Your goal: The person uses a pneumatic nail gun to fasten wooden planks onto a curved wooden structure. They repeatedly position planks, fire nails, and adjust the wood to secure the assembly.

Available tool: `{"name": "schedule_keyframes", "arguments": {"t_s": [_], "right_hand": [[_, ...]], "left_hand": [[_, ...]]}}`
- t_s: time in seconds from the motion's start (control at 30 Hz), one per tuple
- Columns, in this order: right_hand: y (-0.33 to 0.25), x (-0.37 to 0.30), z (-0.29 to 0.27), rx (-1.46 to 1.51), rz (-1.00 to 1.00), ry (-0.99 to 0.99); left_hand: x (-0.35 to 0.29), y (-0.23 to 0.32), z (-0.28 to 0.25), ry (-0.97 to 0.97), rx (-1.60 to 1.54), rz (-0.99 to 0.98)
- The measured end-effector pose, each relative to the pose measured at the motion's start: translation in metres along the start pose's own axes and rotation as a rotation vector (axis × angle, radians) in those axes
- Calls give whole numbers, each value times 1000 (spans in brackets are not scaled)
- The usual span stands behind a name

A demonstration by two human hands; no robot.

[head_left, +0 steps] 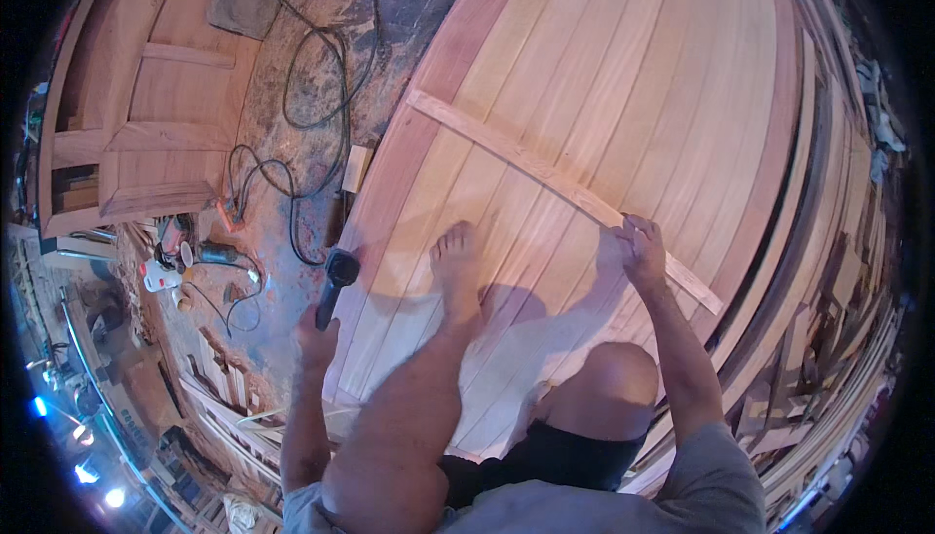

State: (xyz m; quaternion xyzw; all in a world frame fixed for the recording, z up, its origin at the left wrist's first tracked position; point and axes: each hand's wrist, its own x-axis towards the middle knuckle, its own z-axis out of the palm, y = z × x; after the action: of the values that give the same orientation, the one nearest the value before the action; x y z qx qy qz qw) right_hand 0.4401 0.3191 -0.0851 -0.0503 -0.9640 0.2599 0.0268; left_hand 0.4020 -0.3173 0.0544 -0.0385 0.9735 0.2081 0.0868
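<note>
- Pale wood, head view: a planked panel (604, 115) with reddish borders fills the centre; a wooden strip (516, 158) lies slantwise across its boards, where I watch it from afar.
- Right hand (640, 250): grip closed about the strip, toward its lower right end. The opposite end has no hand on it; I judge that a sideways push could swing the strip or scrape the boards beneath.
- Left hand (316, 334): grip clenched around the handle of a black power tool (338, 276), its head at the panel's left edge. I cannot tell whether it is running; a careless tilt could gouge that edge.
- Bare foot (455, 247): planted on the panel, near the tool. In my judgement, a slip of the tool could injure the unprotected toes.
- Dark cord (376, 3): looped over the floor (414, 28) beside the panel. Its slack could snag on the wood block (356, 169) or catch a step; I cannot make out whether it feeds the tool.
</note>
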Motion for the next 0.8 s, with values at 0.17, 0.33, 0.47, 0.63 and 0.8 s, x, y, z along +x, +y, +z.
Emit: {"name": "schedule_keyframes", "arguments": {"t_s": [0.17, 0.33, 0.47, 0.63, 0.8], "right_hand": [[-8, -19, -12, 116, -18, 30], [4, -14, -1, 55, 58, 4], [12, -22, -7, 5, 69, -135], [35, -89, -43, -131, 187, 318], [77, -202, -99, 493, 1074, 577]], "left_hand": [[-2, 2, 4, -18, 244, 211], [38, 22, 38, -8, 369, 498], [47, 3, 58, -57, 338, 497], [162, 2, 30, -532, -137, 353], [378, 66, 85, -198, 30, 544]]}}
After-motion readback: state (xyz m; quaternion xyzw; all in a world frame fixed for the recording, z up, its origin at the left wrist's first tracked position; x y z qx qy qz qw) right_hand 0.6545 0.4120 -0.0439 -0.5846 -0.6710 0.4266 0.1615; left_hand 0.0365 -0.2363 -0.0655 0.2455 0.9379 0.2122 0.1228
